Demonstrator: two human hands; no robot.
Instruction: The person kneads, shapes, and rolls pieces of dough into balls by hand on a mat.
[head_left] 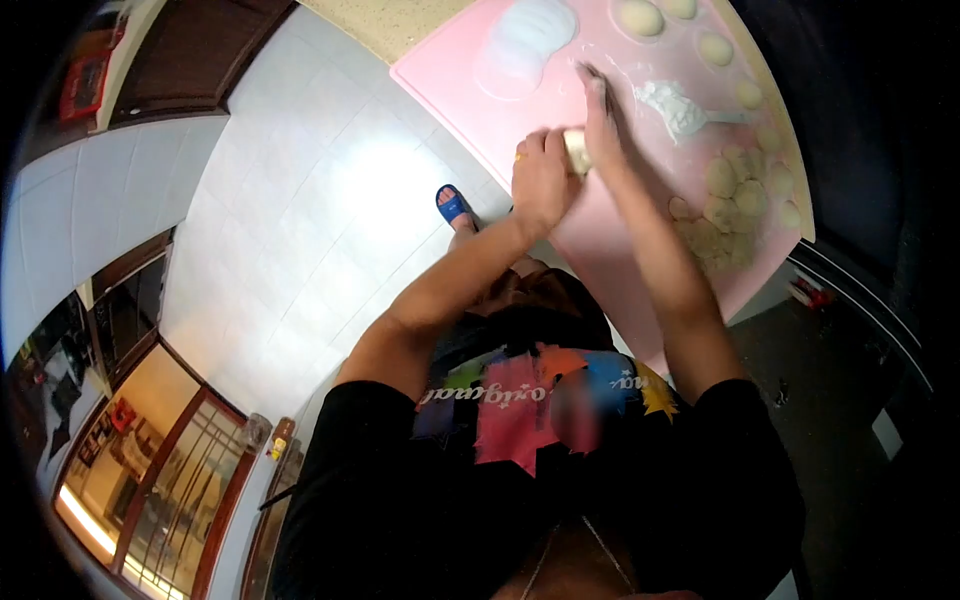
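Note:
A pale dough piece [577,152] lies between my two hands over the pink mat [620,260]. My left hand [543,180] is curled around its near left side, fingers bent. My right hand [600,125] stands on edge against the other side of the dough, its fingers stretched out straight and slightly blurred. Close to the right hand, white flour [668,103] lies heaped on a spoon or scoop whose pale handle [728,117] points right. Part of the dough is hidden behind my fingers.
Round dough balls [716,48] line the mat's right side. Several flattened dough pieces [738,200] sit clustered beyond my right forearm. A whitish rounded sheet-like thing [530,38] lies at the mat's top. A blue slipper [452,204] is on the tiled floor [300,200].

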